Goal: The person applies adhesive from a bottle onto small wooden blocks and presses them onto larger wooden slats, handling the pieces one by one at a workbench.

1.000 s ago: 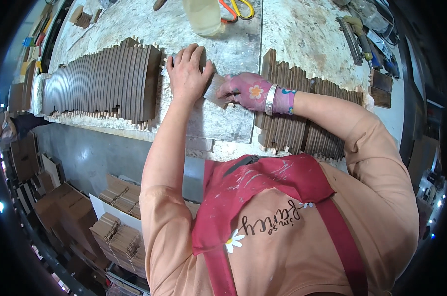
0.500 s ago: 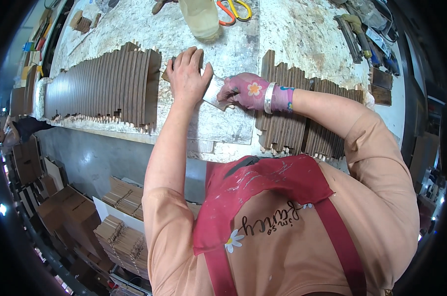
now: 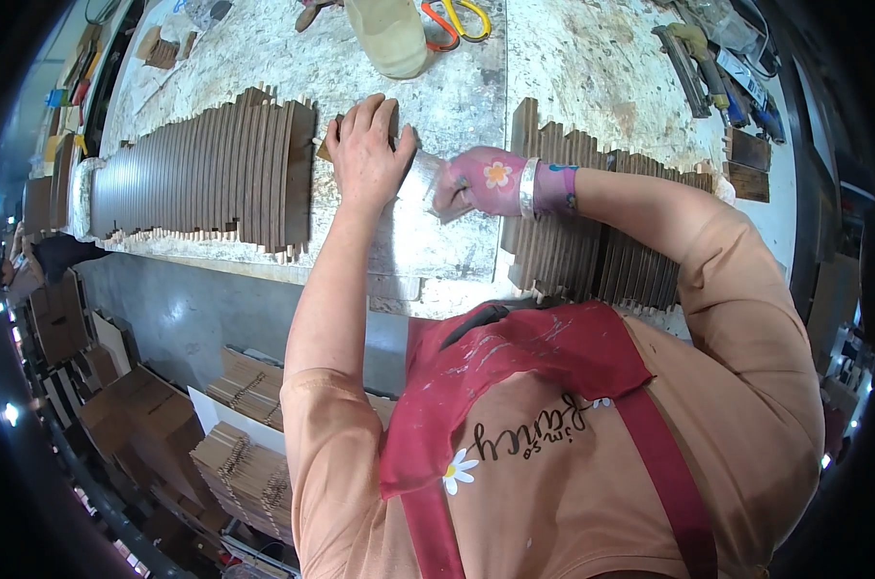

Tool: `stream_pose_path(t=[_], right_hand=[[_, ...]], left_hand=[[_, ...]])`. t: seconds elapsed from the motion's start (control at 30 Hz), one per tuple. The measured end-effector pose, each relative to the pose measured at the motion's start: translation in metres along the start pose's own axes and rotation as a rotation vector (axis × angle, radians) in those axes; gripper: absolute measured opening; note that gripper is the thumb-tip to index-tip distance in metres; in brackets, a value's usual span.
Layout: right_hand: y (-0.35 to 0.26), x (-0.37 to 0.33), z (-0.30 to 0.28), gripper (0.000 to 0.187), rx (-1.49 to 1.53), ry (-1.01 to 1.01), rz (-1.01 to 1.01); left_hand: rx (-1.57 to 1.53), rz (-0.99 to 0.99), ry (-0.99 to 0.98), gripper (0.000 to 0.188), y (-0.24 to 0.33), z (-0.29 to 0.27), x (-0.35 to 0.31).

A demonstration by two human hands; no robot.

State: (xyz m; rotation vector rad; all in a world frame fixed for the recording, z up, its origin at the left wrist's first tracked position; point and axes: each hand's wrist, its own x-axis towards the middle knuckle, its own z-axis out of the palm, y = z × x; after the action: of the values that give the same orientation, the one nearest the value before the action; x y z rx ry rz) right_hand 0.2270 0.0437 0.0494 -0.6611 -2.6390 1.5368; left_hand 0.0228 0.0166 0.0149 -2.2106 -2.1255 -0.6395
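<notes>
My bare left hand (image 3: 368,154) bends over a short brown wooden piece (image 3: 324,151), gripping it down against the table. A pale peg shows at its left end; the hand covers most of the rest. To the right, my right hand (image 3: 481,181), in a purple flowered glove with a silvery band at the wrist, is closed on a flat, pale scraper-like piece (image 3: 420,181). That piece lies low over the table beside my left wrist, its edge blurred.
Rows of dark wooden slats with pegged ends stand left (image 3: 196,174) and right (image 3: 563,232) of my hands. Beyond lie a cloudy jar (image 3: 389,43) and orange-yellow scissors (image 3: 457,24). Tools (image 3: 693,68) lie far right. Stacked boards (image 3: 245,463) sit below the table's left side.
My right hand has shifted slightly right, and the flat piece in it now looks blurred. My left hand stays in place on the wooden piece.
</notes>
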Motion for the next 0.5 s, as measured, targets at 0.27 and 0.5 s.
stream_pose_path(t=[0.27,0.5], right_hand=[[0.004,-0.007,0.006,0.018,0.042,0.214,0.01],[0.0,0.002,0.007,0.02,-0.036,0.183,0.003]], left_hand=[[0.016,-0.001,0.0,0.044,0.001,0.002,0.002],[0.014,-0.011,-0.024,0.044,0.0,0.001,0.002]])
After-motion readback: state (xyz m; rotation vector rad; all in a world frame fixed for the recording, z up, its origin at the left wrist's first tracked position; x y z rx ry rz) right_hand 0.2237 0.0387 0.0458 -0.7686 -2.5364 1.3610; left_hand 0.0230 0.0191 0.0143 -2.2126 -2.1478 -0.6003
